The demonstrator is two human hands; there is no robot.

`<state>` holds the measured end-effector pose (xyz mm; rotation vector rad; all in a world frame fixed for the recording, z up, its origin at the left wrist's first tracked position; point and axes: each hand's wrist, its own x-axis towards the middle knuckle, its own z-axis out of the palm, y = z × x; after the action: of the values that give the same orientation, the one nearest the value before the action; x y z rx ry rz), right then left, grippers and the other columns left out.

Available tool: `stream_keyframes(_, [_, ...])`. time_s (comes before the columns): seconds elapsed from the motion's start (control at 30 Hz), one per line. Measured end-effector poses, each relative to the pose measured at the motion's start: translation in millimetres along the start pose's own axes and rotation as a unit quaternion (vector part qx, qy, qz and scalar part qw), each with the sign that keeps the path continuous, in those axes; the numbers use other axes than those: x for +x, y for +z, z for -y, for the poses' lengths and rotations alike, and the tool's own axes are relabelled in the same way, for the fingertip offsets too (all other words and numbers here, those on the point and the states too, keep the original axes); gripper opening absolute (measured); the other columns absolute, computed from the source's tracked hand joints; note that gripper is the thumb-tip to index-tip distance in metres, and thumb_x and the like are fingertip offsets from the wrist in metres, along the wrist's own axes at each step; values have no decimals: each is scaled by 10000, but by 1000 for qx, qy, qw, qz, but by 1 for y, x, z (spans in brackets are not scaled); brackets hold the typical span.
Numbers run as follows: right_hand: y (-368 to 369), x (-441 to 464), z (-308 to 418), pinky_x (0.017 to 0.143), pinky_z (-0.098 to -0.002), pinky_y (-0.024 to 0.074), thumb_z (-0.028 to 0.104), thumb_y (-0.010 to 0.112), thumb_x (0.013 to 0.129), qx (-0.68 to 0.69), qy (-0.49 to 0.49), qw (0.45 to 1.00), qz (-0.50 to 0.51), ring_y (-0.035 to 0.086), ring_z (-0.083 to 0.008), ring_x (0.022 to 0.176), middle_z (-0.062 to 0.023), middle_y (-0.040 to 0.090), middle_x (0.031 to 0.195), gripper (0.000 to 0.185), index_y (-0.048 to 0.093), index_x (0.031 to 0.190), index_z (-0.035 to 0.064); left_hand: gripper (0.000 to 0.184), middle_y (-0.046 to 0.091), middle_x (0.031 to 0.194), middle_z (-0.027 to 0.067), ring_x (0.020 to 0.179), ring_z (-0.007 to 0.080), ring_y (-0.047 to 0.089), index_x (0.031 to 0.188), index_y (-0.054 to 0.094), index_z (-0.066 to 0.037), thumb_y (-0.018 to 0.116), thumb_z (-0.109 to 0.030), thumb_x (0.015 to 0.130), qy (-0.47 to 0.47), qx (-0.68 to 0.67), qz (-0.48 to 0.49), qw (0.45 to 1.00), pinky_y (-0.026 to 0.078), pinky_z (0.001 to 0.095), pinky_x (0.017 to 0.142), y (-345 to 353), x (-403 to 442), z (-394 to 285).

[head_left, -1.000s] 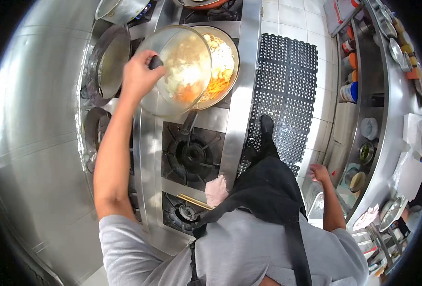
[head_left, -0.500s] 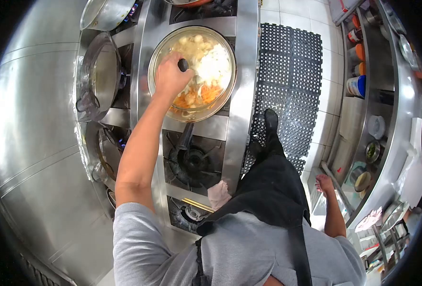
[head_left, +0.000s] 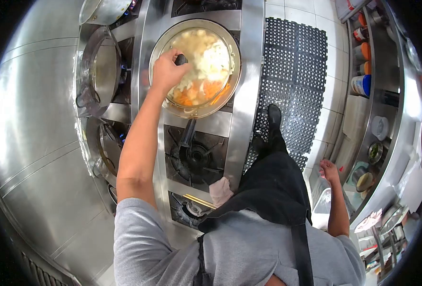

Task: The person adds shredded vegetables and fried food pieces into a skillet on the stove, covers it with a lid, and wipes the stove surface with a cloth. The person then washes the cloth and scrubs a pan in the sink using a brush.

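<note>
My left hand (head_left: 169, 70) is closed on the black knob of a glass lid (head_left: 211, 100). Beneath the lid is a wide pan (head_left: 236, 71) on the stove, its black handle (head_left: 188, 132) pointing toward me. Through the glass, orange strips, white pieces and pale chunks show; the lid lies inside the pan's rim. My right hand (head_left: 328, 169) hangs low at the right, near the lower shelf, with its fingers curled; whether it holds anything is too small to tell.
Front burners (head_left: 194, 157) lie below the pan, with a pink cloth (head_left: 220, 191) and thin sticks (head_left: 199, 200) beside them. Large pans (head_left: 104, 71) stand along the left. A perforated black mat (head_left: 294, 71) covers the floor; shelves (head_left: 387, 109) with containers line the right.
The lid, first held tilted over the left part of the pan, has come down to the right onto it with my left hand still on its knob. The view has shifted slightly.
</note>
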<state>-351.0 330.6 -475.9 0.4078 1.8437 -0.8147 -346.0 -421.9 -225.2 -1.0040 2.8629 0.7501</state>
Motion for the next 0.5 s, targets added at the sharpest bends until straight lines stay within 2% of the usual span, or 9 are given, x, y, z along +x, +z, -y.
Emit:
stream_keyframes(0.17, [-1,-15,-21,537,-296,518,302,637,969,15,54,998,7,660,-145,682,-7,660,899,292,668,1186,108,454,732,943,156,885,310,719,1061,717,-33,786,-257,673,6,-16,-12,1000,561,392,832,2,-7,2])
stream_keyframes(0.27, [0,-22,-30,541,-299,517,298,633,958,36,92,995,-3,652,-140,674,-4,643,878,271,666,1162,124,414,718,888,113,785,208,682,1041,720,-48,778,-252,686,16,51,-66,996,548,336,755,-4,-8,1])
stream_keyframes(0.3, [-1,-23,-31,546,-299,517,297,633,954,32,93,995,2,650,-137,674,-1,641,877,264,665,1155,128,419,725,903,110,802,210,690,1056,726,-64,781,-258,689,40,69,-83,993,552,339,767,-7,-8,3])
stream_keyframes(0.4, [0,-21,-37,552,-300,519,293,629,953,35,86,996,16,646,-132,674,5,640,884,255,662,1149,134,416,727,910,98,806,201,692,1057,722,-73,781,-266,692,23,62,-72,995,550,336,765,-10,-9,14])
stream_keyframes(0.5, [2,-9,-41,549,-296,521,298,636,959,32,65,997,18,654,-130,680,7,647,901,268,665,1166,130,431,731,917,126,831,238,714,1033,712,-57,788,-270,667,-19,22,-41,999,565,357,793,-9,-14,6])
